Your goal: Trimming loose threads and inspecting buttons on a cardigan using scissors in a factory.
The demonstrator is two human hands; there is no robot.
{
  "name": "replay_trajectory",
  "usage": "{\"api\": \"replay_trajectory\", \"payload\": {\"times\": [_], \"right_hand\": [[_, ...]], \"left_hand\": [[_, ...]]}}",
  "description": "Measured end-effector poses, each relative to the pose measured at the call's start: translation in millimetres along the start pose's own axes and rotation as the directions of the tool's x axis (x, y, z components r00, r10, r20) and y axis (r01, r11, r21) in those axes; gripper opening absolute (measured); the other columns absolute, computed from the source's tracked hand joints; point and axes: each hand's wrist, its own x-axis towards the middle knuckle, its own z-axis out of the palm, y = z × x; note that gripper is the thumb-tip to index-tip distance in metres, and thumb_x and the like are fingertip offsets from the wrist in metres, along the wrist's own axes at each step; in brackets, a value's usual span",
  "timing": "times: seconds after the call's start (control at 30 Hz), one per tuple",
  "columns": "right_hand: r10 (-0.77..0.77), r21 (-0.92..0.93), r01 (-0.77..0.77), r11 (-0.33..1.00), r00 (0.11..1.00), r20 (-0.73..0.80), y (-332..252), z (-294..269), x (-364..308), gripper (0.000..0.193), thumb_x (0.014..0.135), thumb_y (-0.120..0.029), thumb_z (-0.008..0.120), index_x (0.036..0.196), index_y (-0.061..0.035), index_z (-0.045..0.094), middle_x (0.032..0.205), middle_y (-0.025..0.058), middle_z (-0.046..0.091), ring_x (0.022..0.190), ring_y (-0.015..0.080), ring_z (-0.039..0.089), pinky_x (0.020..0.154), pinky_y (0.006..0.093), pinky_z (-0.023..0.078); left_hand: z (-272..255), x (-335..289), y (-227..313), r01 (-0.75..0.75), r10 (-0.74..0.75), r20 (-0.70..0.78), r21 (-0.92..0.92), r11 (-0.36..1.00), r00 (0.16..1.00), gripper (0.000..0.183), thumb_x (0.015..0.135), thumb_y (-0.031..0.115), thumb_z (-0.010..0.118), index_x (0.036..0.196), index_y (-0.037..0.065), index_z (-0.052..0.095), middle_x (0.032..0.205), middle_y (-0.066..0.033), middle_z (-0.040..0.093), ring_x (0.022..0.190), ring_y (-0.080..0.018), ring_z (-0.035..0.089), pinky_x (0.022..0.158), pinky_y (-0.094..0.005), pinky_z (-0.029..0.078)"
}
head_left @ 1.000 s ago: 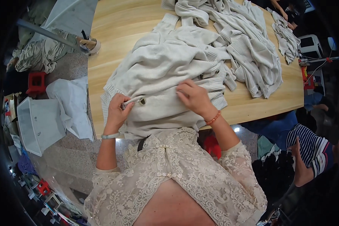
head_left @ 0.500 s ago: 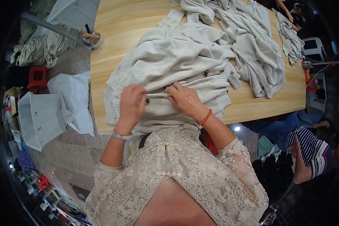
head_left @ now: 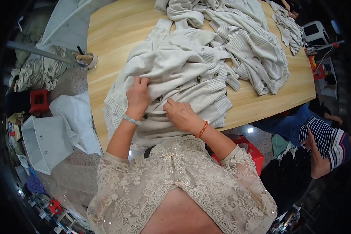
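Across the table (head_left: 109,37) lies our pale cardigan (head_left: 163,56), directly under both hands, its button row slanting away rightward. Our right hand (head_left: 181,116) pinches the front edge; our left hand (head_left: 138,95) curls against the knit, its grip hidden from us. Half a second ago they sat nearly level; now the left is farther up. A dark button (head_left: 159,99) lies between them, nearer the right fingertips.

Wide fisheye view with black vignetted rim, even bright light over the tabletop (head_left: 109,43), soft shadows in the folds of the pale knit garment (head_left: 175,54), small white glare on the speckled floor (head_left: 80,169), tabletop edges bowed, periphery dim and indistinct.
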Motion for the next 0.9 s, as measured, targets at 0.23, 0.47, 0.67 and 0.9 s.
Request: {"api": "replay_trajectory", "payload": {"times": [0.23,0.47,0.67,0.9], "right_hand": [[-0.008,0.014,0.008,1.000,1.000,0.013,9,3,-1,0.011,0.079,-0.007,0.054,0.088,-0.0016,0.055,0.092,0.0170,0.056,0.077,0.0360,0.062,0.065,0.0448,0.050],[-0.034,0.041,0.035,0.999,0.999,-0.023,6,9,-10,0.018,0.078,-0.006,0.052,0.095,-0.0022,0.052,0.095,0.0177,0.055,0.075,0.0366,0.061,0.062,0.0469,0.048],[-0.041,0.032,0.043,0.999,0.997,-0.062,2,11,-10,0.016,0.080,-0.012,0.059,0.094,-0.0047,0.055,0.089,0.0124,0.055,0.076,0.0324,0.061,0.065,0.0440,0.049],[0.009,0.060,0.001,0.998,0.985,-0.174,-2,16,-14,0.025,0.079,-0.010,0.061,0.101,-0.0039,0.051,0.090,0.0133,0.055,0.083,0.0327,0.061,0.068,0.0427,0.050]], "left_hand": [[-15,-33,39,-0.036,0.105,0.166,-0.372,0.928,0.981,0.018,0.081,-0.001,0.058,0.098,0.004,0.061,0.095,-0.0136,0.059,0.081,-0.0363,0.060,0.067,-0.0418,0.050],[-3,-42,28,-0.028,0.124,0.249,-0.357,0.934,0.961,0.021,0.078,0.003,0.063,0.099,0.004,0.061,0.092,-0.0154,0.058,0.084,-0.0357,0.059,0.071,-0.0426,0.048],[-6,-40,30,-0.003,0.074,0.238,-0.285,0.959,0.968,0.020,0.075,0.005,0.066,0.094,0.004,0.059,0.086,-0.0153,0.055,0.084,-0.0371,0.056,0.070,-0.0424,0.047],[3,-41,0,0.625,-0.097,0.654,-0.653,0.428,0.750,0.014,0.085,0.012,0.069,0.084,-0.002,0.067,0.072,0.0005,0.064,0.060,-0.0037,0.052,0.052,-0.0189,0.040]]}}
